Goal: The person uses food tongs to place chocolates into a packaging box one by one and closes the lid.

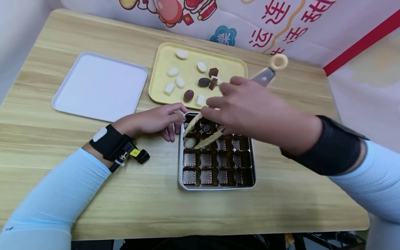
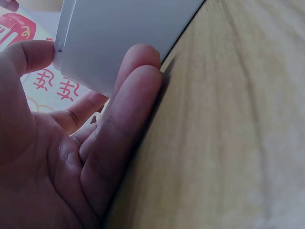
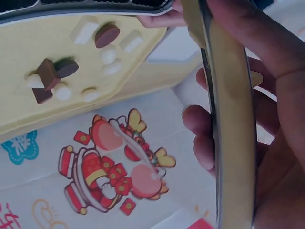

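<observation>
My right hand (image 1: 247, 107) holds a pair of tongs (image 1: 208, 140) with cream-coloured tips and a ring at the handle end. In the right wrist view, thumb and fingers lie on both sides of the tongs (image 3: 233, 124). The tips stand apart over the upper left of a chocolate box (image 1: 217, 188) with a brown compartment insert. A round white chocolate (image 1: 190, 142) sits in a left-column compartment beside the tips, and a dark chocolate (image 1: 205, 128) lies in another. My left hand (image 1: 156, 119) holds the box's upper left corner, thumb at the rim and fingers along the side wall (image 2: 95, 43).
Behind the box, a yellow tray (image 1: 159, 85) carries several white, brown and dark chocolates. A flat white tray (image 1: 100, 86) lies at the left of the wooden table (image 1: 140, 208). A printed backdrop (image 1: 237, 21) stands along the far edge.
</observation>
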`<state>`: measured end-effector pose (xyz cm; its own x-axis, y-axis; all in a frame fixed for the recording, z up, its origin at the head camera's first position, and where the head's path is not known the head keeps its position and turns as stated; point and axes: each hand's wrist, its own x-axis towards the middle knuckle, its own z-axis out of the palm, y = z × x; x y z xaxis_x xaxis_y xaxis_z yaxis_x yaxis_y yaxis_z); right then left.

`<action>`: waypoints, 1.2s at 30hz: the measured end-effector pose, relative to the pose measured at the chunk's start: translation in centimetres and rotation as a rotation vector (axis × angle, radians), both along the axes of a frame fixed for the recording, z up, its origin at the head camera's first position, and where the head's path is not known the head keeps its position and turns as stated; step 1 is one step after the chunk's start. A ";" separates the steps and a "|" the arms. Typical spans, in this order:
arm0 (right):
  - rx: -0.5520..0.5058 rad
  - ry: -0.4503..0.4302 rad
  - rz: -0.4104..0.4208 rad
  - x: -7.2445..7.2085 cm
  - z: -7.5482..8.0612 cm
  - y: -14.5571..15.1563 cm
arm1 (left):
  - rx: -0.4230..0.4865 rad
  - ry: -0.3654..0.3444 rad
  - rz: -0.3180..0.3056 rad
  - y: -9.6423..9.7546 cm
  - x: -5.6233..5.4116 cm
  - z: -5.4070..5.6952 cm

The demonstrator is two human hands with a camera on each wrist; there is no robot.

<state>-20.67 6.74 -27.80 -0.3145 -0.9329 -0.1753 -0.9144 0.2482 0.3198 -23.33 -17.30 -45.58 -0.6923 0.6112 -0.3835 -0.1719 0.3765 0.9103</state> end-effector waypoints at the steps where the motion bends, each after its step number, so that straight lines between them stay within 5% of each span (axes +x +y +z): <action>1: -0.033 -0.005 -0.030 -0.1 0.2 0.4 | 0.000 0.000 0.003 0.0 0.0 0.0; 6: -0.235 0.073 -0.217 -1.8 0.2 2.5 | -0.003 -0.023 0.014 -0.1 0.2 0.0; 11: -0.294 0.107 -0.378 -4.7 -1.4 3.0 | -0.009 -0.018 -0.001 -0.1 0.0 0.0; 20: -0.273 -0.135 -0.775 -8.2 -5.5 -1.0 | -0.005 -0.009 -0.014 -0.2 0.0 0.2; 26: -0.235 -0.158 -0.788 -8.7 -6.9 -2.5 | -0.005 -0.010 -0.005 -0.5 0.2 0.1; 36: -0.192 -0.157 -0.867 -9.1 -6.7 -0.8 | 0.004 -0.010 -0.022 -0.5 -0.1 -0.3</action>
<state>-29.74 5.97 -34.49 -0.9069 -0.3972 -0.1407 -0.4112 0.9072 0.0889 -23.44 -17.79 -45.92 -0.6747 0.6279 -0.3879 -0.1727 0.3767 0.9101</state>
